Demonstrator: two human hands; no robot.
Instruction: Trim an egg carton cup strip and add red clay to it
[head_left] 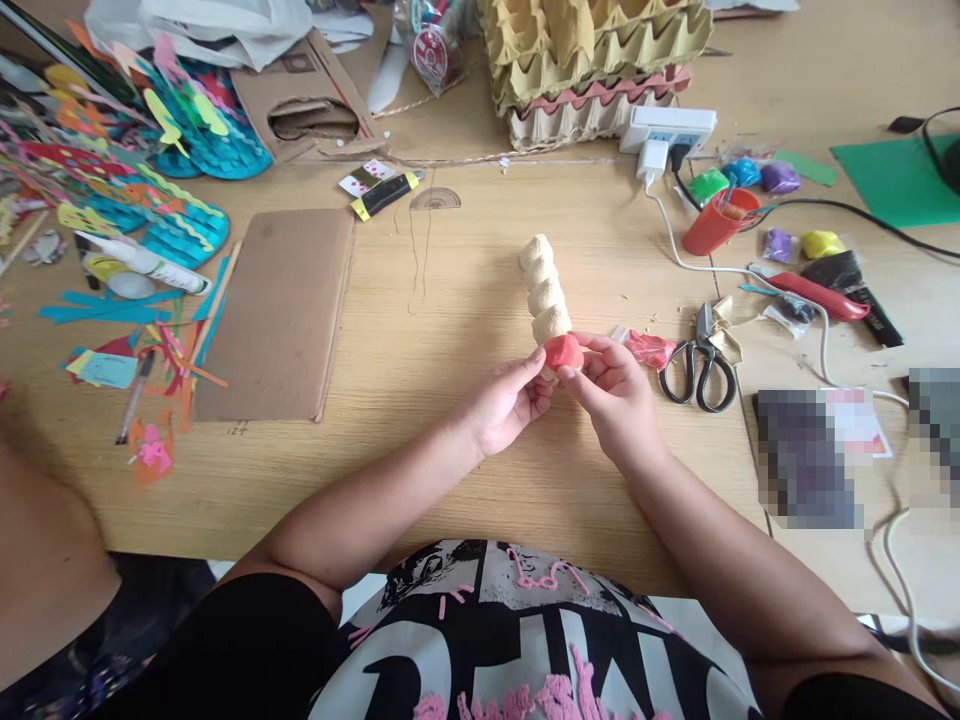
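A strip of egg-carton cups (546,290), pale and bumpy, points away from me on the wooden table. Red clay (562,352) covers the cup at its near end. My left hand (511,402) pinches the left side of this red-covered end, thumb on top and fingers curled beneath. On the right side, the thumb and fingers of my right hand (616,392) press against the red clay. More red clay in a clear wrapper (651,350) lies just right of my right hand, beside black-handled scissors (701,370).
Cardboard (277,315) lies left, near paper strips and blue crafts. Stacked egg trays (585,70) and a power strip (670,128) stand at the back. A red cup (716,225), clay packs and white cable are right. Another person's arm (49,530) is at left.
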